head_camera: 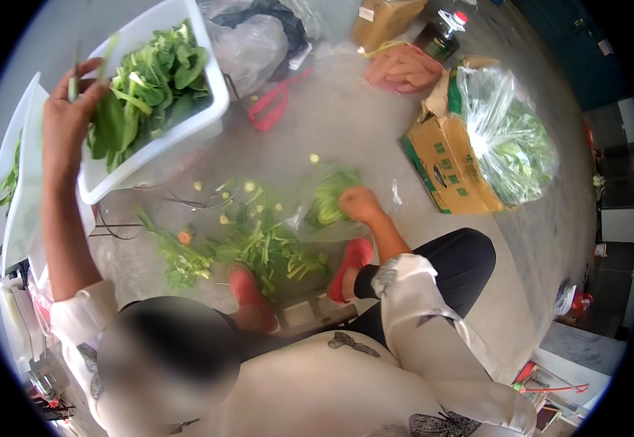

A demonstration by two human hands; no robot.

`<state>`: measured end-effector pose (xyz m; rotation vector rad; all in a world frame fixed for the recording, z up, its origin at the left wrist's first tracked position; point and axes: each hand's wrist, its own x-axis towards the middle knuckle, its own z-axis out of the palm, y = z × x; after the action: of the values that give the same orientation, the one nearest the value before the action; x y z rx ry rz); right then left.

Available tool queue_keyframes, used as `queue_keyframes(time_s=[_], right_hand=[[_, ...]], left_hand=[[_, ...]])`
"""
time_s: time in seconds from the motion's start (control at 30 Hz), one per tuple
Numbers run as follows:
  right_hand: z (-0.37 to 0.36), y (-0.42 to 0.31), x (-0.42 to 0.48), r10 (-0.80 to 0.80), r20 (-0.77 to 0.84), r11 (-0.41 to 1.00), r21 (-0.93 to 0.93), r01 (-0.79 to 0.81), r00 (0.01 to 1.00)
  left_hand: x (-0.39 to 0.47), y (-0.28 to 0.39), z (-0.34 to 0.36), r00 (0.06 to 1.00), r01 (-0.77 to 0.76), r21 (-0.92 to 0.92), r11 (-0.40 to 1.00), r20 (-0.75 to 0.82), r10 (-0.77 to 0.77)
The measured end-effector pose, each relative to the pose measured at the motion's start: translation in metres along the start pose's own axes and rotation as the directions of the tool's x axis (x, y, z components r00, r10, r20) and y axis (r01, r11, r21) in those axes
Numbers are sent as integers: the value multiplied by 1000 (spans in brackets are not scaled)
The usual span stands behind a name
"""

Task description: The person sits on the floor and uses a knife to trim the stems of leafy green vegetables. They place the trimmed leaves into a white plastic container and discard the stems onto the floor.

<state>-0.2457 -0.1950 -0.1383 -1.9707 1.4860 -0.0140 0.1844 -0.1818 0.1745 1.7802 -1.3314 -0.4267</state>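
At the upper left, my left hand (pixel 79 95) reaches over a white plastic tub (pixel 153 155) of leafy greens (pixel 155 82). Its fingers hold a thin upright tool, apparently a knife (pixel 73 90). A pale green stalk (pixel 110 49) rises beside the fingers; whether they grip it too is unclear. My right hand (pixel 359 203) is closed at the side of a bunch of greens (pixel 330 194) low over the floor, its fingertips hidden. Clear plastic film (pixel 295 221) shows around that bunch.
Trimmed leaves (pixel 262 240) and cut stem ends (pixel 249 186) litter the floor around my red shoes (pixel 248 292). A cardboard box (pixel 448 164) with bagged greens (pixel 524 147) stands right. Behind are a dark bottle (pixel 438 41) and a pink strap (pixel 270 106). Another tub (pixel 27 164) is far left.
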Motion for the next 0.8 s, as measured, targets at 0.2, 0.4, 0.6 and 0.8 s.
queue_keyframes(time_s=[0.2,0.4,0.6,0.8], right_hand=[[82,20,-14,-21,226,939,-330,97,974],[82,-6,-8,-141,-84,978,-168,126,986],[85,15,-3,-289,17,898,-342,277,957],[88,28,-9,-298,102,821,-480,310,949]], left_hand=[[-53,35,53,986,132,20,991,-103,-130],[-173,-14,148,888,376,-217,901,363,-283],[-209,-28,228,797,289,15,957,550,-249],[-206,-41,244,659,568,-47,822,624,-420]])
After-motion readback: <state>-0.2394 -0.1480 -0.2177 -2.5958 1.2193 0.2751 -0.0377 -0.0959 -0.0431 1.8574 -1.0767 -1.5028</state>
